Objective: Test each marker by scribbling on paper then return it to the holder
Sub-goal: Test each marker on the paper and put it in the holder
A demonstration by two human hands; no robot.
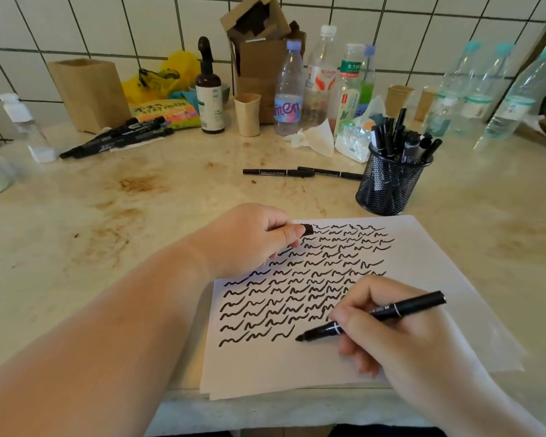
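A white sheet of paper (423, 253) lies at the counter's front edge, covered with rows of black scribbles. My right hand (388, 335) grips a black marker (407, 307) with its uncapped tip touching the paper at the end of the lowest row. My left hand (252, 238) rests on the paper's upper left corner, closed on the black marker cap (308, 229). A black mesh holder (388, 184) stands just beyond the paper at the right, filled with several black markers (401, 140).
Two black markers (300, 173) lie on the counter left of the holder. Several more markers (117, 137) lie at the back left beside a brown paper bag (89, 93). Bottles (289, 89), a small cup (247, 114), tissues and cardboard line the tiled wall.
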